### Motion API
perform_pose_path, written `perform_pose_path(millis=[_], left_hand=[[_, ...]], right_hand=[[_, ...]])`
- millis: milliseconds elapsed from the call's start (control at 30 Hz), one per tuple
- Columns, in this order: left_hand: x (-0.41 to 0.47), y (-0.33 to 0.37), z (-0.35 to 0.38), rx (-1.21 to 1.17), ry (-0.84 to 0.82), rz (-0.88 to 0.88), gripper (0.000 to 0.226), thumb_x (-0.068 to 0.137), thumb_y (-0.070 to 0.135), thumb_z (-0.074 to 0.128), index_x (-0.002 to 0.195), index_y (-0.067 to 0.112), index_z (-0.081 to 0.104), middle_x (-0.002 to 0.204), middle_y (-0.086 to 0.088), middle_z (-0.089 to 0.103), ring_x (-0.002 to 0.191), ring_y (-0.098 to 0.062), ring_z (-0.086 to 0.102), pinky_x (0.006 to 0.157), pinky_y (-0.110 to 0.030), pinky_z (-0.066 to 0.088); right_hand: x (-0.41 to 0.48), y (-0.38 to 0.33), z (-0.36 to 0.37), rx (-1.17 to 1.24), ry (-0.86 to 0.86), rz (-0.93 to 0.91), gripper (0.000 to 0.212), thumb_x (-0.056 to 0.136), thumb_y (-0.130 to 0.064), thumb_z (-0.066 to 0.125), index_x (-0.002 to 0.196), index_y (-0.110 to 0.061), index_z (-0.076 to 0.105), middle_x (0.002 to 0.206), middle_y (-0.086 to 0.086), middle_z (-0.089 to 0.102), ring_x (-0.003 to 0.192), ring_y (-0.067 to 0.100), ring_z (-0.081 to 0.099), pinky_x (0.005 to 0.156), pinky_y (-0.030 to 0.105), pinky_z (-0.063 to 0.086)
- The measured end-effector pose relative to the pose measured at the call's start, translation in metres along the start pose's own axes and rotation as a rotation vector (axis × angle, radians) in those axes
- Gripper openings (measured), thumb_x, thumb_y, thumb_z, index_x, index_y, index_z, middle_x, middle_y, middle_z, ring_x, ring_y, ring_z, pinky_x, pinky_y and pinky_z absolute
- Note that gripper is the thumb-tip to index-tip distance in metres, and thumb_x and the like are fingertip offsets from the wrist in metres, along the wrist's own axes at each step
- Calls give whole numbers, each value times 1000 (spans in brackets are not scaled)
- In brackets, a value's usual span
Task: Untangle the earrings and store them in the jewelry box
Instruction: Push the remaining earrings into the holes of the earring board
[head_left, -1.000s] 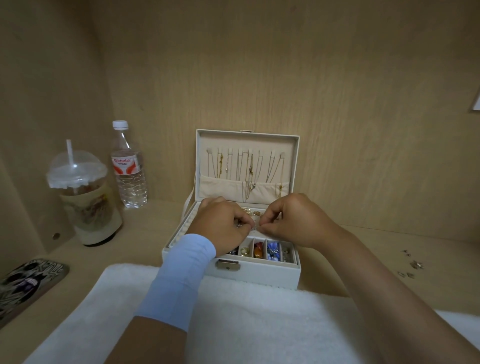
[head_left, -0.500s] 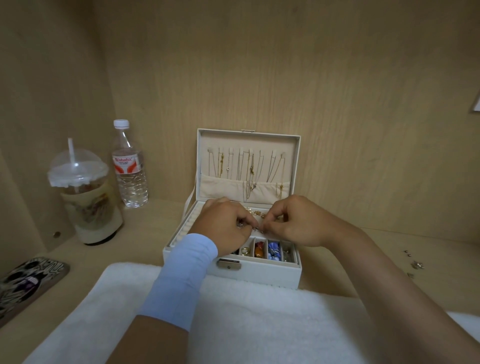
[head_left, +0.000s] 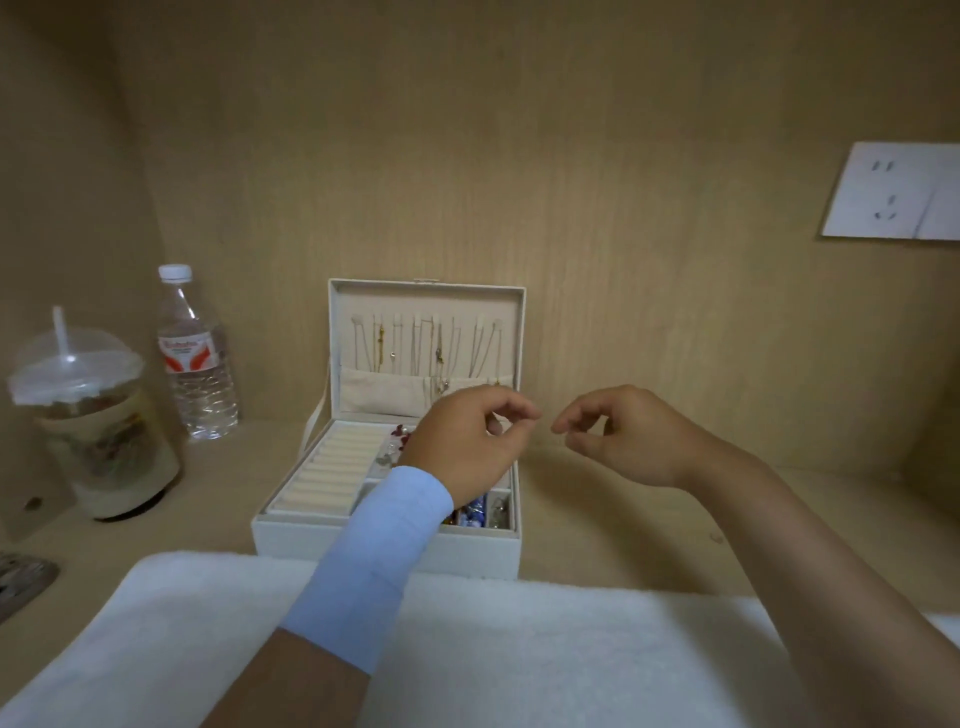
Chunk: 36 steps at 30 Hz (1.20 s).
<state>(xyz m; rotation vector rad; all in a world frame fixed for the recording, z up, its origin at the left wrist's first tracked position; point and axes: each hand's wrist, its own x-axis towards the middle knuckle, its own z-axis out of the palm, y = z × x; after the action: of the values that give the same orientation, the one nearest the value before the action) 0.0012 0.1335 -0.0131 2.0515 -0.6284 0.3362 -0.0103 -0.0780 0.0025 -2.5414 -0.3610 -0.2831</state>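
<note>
The jewelry box (head_left: 291, 543) stands open in the middle of the wooden worktop (head_left: 597, 530). Its lid (head_left: 426, 301) is upright at the back, with thin chains (head_left: 431, 345) hanging inside it. The left hand (head_left: 467, 441), with a pale blue band (head_left: 374, 556) round the wrist, hovers over the right rear part of the box. The hand and forearm hide most of the compartments on that side. The hand's fingers are curled and the thumb and forefinger tips meet in a pinch. The right hand (head_left: 623, 436) hovers just to the right of the box, above the bare worktop. Its fingers are curled too, and its thumb and forefinger are nearly closed. The two hands' fingertips are a little apart, and any earring between them is too small to make out, so I cannot tell whether either hand holds one. Padded rolls (head_left: 332, 467) fill the left side of the box, and small coloured pieces (head_left: 475, 512) show in a front compartment beside the band. A water bottle (head_left: 197, 364) stands left of the box. Further left is a plastic cup (head_left: 88, 415) with a domed lid and straw. A white towel (head_left: 519, 649) lies in front of the box, touching its front wall. A wall socket (head_left: 893, 192) sits high to the right of the box.
</note>
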Motion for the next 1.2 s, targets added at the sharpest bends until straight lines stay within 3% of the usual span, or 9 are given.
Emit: perform_pose_path(millis=[200, 300, 400, 500, 600, 733, 1000, 1067, 1200], left_hand=[[20, 38, 76, 89, -231, 31, 11, 88, 34, 64, 94, 33, 72, 87, 22, 65, 71, 5, 54, 76, -18, 46], [27, 45, 111, 128, -332, 16, 11, 88, 32, 65, 95, 32, 73, 89, 19, 66, 69, 5, 53, 79, -20, 46], [30, 48, 140, 154, -409, -7, 13, 87, 30, 66, 97, 32, 73, 89, 19, 65, 69, 5, 53, 80, -20, 46], [31, 51, 166, 159, -476, -49, 13, 83, 29, 68, 94, 32, 74, 86, 17, 66, 76, -2, 58, 84, -20, 48], [30, 52, 186, 185, -540, -86, 14, 74, 38, 73, 88, 37, 74, 80, 19, 67, 82, -5, 64, 85, -21, 50], [28, 49, 194, 215, -537, -39, 10, 76, 34, 77, 85, 30, 77, 70, 19, 60, 68, 3, 56, 72, -15, 43], [23, 36, 185, 111, -499, -74, 8, 78, 28, 80, 77, 23, 74, 80, 12, 69, 71, 0, 59, 74, -16, 48], [23, 34, 181, 98, -470, -84, 9, 79, 28, 79, 76, 23, 72, 78, 14, 67, 70, 2, 57, 72, -14, 44], [25, 30, 174, 50, -404, -107, 10, 80, 22, 77, 78, 25, 67, 80, 8, 68, 71, -1, 58, 74, -17, 46]], right_hand=[[-43, 59, -40, -68, 0, 141, 16, 89, -15, 71, 101, -23, 76, 89, -9, 69, 57, -15, 54, 60, 4, 39], [-55, 83, -51, -105, -50, 216, 19, 87, -14, 71, 98, -28, 76, 91, -12, 71, 64, -10, 59, 63, 7, 43], [-63, 103, -60, -144, -105, 266, 27, 83, -7, 68, 92, -32, 77, 91, -10, 73, 83, 3, 67, 76, 15, 50], [-69, 114, -68, -113, -168, 322, 28, 80, -6, 71, 80, -33, 76, 82, -9, 74, 72, 2, 65, 69, 14, 51], [-70, 119, -69, -94, -270, 347, 13, 73, -16, 85, 82, -25, 81, 79, -6, 77, 66, -2, 63, 67, 13, 49], [-68, 120, -65, -164, -343, 353, 20, 71, -17, 87, 90, -23, 82, 80, -8, 75, 70, -2, 62, 69, 13, 46], [-64, 117, -55, -157, -343, 375, 10, 73, -22, 86, 80, -27, 80, 78, -13, 75, 82, 2, 67, 83, 25, 54], [-64, 115, -55, -114, -299, 365, 7, 76, -22, 84, 77, -27, 79, 76, -12, 74, 79, 3, 66, 77, 23, 54], [-62, 109, -51, 18, -160, 342, 22, 84, -15, 74, 68, -29, 76, 69, -8, 70, 62, 8, 61, 57, 25, 54]])
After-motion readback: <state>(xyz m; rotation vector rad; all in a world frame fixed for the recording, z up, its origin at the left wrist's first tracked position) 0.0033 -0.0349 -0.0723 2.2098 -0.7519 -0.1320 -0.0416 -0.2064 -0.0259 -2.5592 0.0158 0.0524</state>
